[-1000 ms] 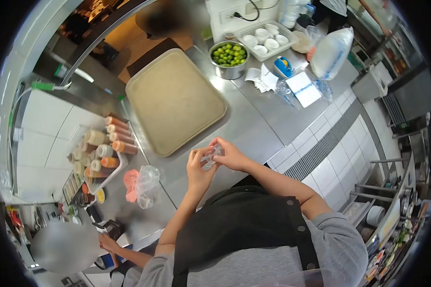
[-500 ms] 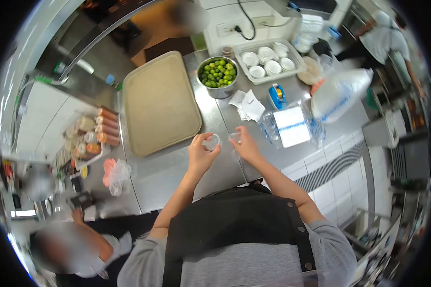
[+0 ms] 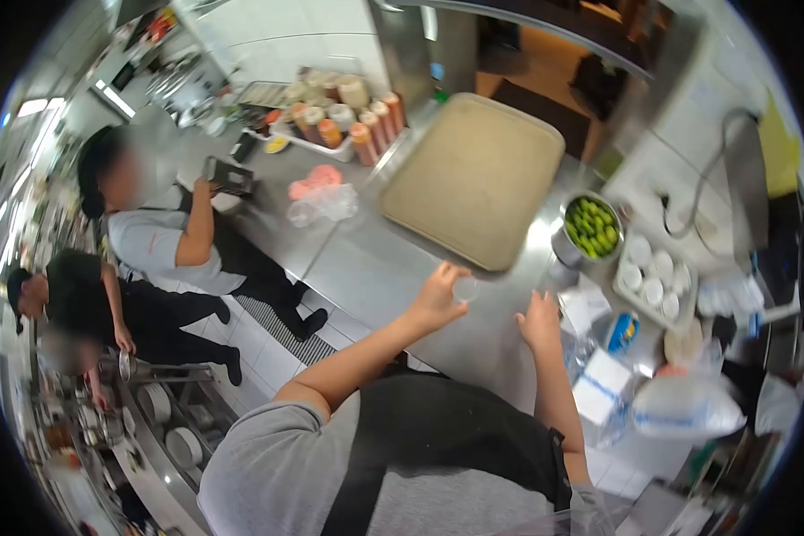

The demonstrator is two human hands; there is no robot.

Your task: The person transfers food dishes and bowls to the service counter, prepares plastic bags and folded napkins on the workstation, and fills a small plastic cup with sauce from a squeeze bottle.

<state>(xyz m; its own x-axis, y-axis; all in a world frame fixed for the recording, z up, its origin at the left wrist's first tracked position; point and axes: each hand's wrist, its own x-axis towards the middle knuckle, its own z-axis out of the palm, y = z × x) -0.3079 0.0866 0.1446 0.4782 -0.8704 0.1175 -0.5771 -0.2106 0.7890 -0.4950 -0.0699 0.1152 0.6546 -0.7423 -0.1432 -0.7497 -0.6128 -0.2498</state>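
Observation:
A small clear round plastic piece (image 3: 465, 288), perhaps a cup or lid, is pinched between the thumb and fingers of my left hand (image 3: 439, 299). It is see-through and blurred, so its exact shape is hard to make out. My right hand (image 3: 539, 322) is held apart to the right, over the metal counter, thumb away from the raised fingers. I can make out no object in it. Beyond my hands lies a large beige tray (image 3: 475, 179). White paper slips (image 3: 584, 305) are close to my right hand.
A metal pot of green limes (image 3: 591, 228) and a bin of white cups (image 3: 657, 277) stand at right, near a blue tape dispenser (image 3: 624, 331) and a plastic-wrapped white pack (image 3: 601, 388). Sauce bottles (image 3: 366, 143) stand back left. Two co-workers (image 3: 165, 237) stand at left.
My view has swung to the left, bringing the co-workers fully into sight. My hands have moved further apart. The clear piece seen in my right hand earlier no longer shows there.

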